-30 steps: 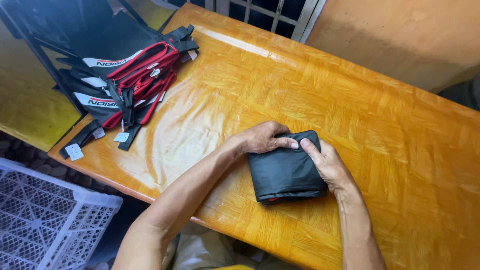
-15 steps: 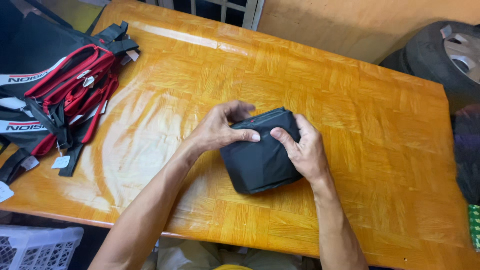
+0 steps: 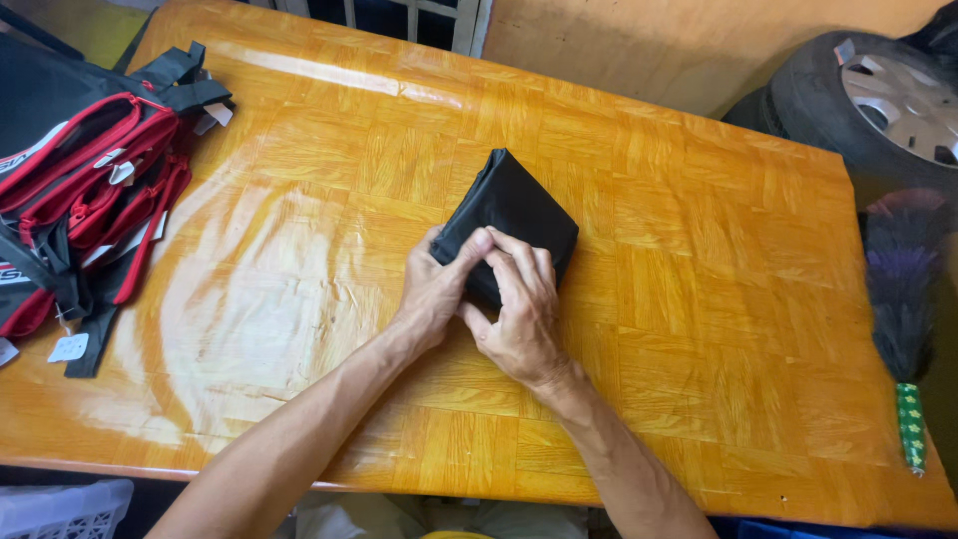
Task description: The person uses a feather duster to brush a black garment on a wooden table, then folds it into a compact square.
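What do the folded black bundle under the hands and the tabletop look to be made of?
Folded black bundle: thin matte fabric, likely synthetic; it creases softly and holds flat folds. Table: wood parquet blocks under a glossy orange varnish; grain and window glare show. Left hand and right hand both press on the bundle's near edge.
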